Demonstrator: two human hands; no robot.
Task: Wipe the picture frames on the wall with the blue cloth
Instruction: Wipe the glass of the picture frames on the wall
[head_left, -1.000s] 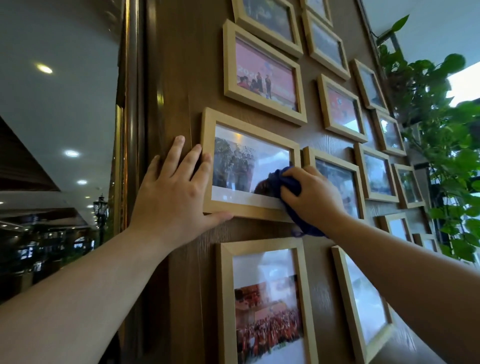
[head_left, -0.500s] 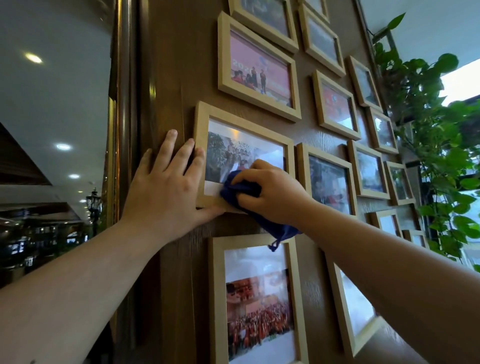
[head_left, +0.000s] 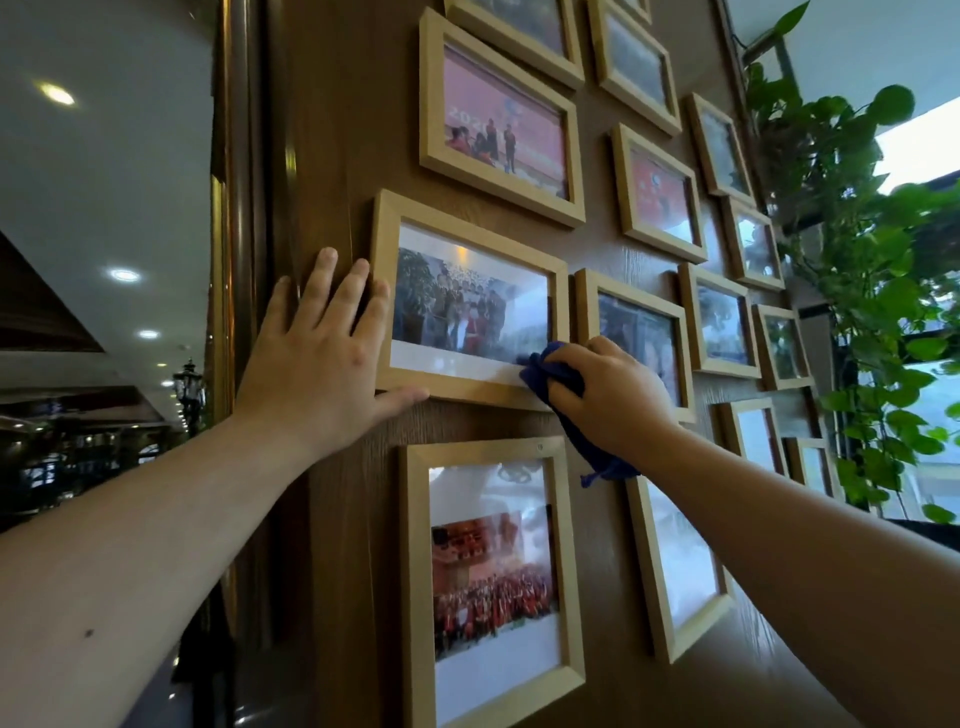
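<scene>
Several light wooden picture frames hang on a brown wood-grain wall (head_left: 337, 130). The middle-left frame (head_left: 384, 291) holds a group photo behind glass. My left hand (head_left: 317, 358) lies flat on the wall, fingers spread over that frame's left edge and thumb under its bottom rail. My right hand (head_left: 613, 395) is shut on a bunched blue cloth (head_left: 545, 371), pressed against the frame's lower right corner. A tail of the cloth hangs below my wrist.
A tall frame (head_left: 415, 597) with a red crowd photo hangs just below, another frame (head_left: 644, 571) under my right forearm. Leafy green vines (head_left: 857, 270) trail down at the wall's right end. A gold-trimmed pillar edge (head_left: 223, 260) borders the wall on the left.
My right hand with the cloth swept left along the frame's lower glass, then back right to its lower right corner. My left hand stayed on the frame's left edge.
</scene>
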